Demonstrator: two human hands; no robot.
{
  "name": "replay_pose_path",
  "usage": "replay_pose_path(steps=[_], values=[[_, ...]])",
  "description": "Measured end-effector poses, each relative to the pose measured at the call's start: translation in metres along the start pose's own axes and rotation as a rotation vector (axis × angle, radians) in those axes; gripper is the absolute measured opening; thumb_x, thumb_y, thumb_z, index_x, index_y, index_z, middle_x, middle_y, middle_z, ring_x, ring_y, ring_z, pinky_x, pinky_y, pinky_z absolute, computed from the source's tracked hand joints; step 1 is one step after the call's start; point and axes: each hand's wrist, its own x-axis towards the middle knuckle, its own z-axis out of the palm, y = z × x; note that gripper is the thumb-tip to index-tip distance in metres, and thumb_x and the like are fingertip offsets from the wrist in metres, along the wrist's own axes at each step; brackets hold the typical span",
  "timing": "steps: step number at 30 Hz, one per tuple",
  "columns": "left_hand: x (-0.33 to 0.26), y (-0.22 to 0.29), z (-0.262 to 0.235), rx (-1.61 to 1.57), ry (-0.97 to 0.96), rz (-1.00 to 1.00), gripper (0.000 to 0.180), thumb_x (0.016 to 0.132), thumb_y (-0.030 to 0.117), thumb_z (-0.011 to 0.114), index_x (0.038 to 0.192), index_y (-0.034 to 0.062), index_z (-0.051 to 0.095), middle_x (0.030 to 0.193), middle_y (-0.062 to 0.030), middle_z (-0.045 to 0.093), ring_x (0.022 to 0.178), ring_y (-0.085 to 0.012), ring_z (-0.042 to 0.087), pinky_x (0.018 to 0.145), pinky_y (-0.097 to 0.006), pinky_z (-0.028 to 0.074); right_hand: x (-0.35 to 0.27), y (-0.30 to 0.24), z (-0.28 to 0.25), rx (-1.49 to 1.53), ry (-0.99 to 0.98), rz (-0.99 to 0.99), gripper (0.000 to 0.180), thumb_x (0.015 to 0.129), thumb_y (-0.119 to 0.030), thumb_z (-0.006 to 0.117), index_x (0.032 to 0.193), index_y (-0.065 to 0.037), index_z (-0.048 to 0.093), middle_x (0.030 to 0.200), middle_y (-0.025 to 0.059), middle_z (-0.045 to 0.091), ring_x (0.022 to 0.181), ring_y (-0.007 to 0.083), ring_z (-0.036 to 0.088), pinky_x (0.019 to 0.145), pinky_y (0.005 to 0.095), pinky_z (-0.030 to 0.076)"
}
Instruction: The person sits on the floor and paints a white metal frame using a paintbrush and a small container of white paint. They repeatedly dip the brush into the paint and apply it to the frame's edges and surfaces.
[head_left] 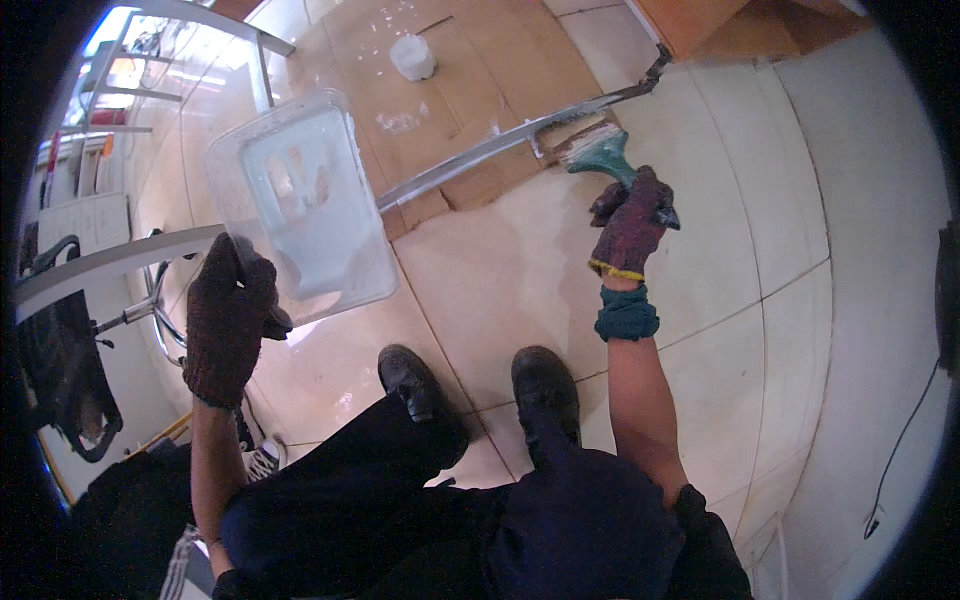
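My left hand (232, 325), in a dark knitted glove, grips the near left edge of a clear plastic tub (228, 155). White paint (325, 245) coats the tub's bottom, thinner in one patch. In my right hand (637, 222), gloved in dark maroon with a yellow cuff edge, is a paintbrush (603, 155) with a green handle. Its whitened bristles point left, close to the right part of a long grey metal bar (480, 152); I cannot tell whether they touch it. The tub hides part of the bar.
Paint-spotted cardboard (500, 60) covers the floor beyond the bar, with a small white round object (413, 58) on it. An orange-brown box (740, 25) stands far right, beside a pale wall (880, 220). A black chair (70, 370) and a sneaker (265, 458) are at left.
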Motion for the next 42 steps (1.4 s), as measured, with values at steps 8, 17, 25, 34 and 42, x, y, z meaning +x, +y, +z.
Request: replay_pose_path(steps=[8,17,25,34,42], values=[[0.005,0.003,0.002,0.145,-0.004,0.055,0.010,0.088,0.010,0.052,0.091,0.0009,0.049,0.067,-0.0067,0.056,0.050,-0.0122,0.058,0.042,-0.027,0.048,-0.020,0.005,-0.007,-0.021,-0.187,0.169,0.026,0.091,-0.032,0.053,0.083,-0.008,0.048,0.053,0.0048,0.050,0.037,0.0146,0.047,0.035,0.0266,0.040],[-0.007,-0.007,0.015,0.090,-0.196,0.006,0.012,0.086,0.012,0.058,0.086,0.0032,0.050,0.067,-0.0058,0.053,0.049,-0.0152,0.059,0.045,-0.028,0.048,-0.013,-0.007,0.003,0.009,-0.093,-0.018,0.032,0.092,-0.038,0.053,0.083,-0.010,0.041,0.054,0.0056,0.050,0.039,0.0129,0.048,0.034,0.0251,0.038],[0.005,-0.001,0.024,0.225,-0.258,0.175,0.016,0.088,0.015,0.051,0.084,0.0005,0.044,0.057,-0.0162,0.058,0.052,-0.0262,0.064,0.048,-0.037,0.050,-0.034,0.001,0.000,-0.055,-0.156,0.169,0.030,0.089,-0.038,0.054,0.086,-0.009,0.047,0.052,0.0029,0.046,0.038,0.0134,0.046,0.035,0.0261,0.038],[0.004,-0.034,0.046,0.303,-0.384,0.229,0.018,0.086,0.016,0.054,0.082,0.0008,0.046,0.062,-0.0153,0.058,0.055,-0.0262,0.065,0.051,-0.036,0.052,-0.037,0.008,-0.012,-0.032,-0.133,0.151,0.033,0.089,-0.039,0.052,0.102,-0.008,0.054,0.057,0.0019,0.048,0.039,0.0133,0.044,0.035,0.0262,0.037],[0.001,-0.043,0.057,0.424,-0.375,0.457,0.022,0.086,0.023,0.052,0.088,0.0018,0.047,0.072,-0.0234,0.059,0.069,-0.0425,0.061,0.063,-0.049,0.050,-0.025,0.013,-0.020,-0.005,-0.126,0.166,0.030,0.089,-0.038,0.051,0.100,-0.010,0.054,0.058,0.0014,0.048,0.039,0.0131,0.044,0.035,0.0267,0.037]])
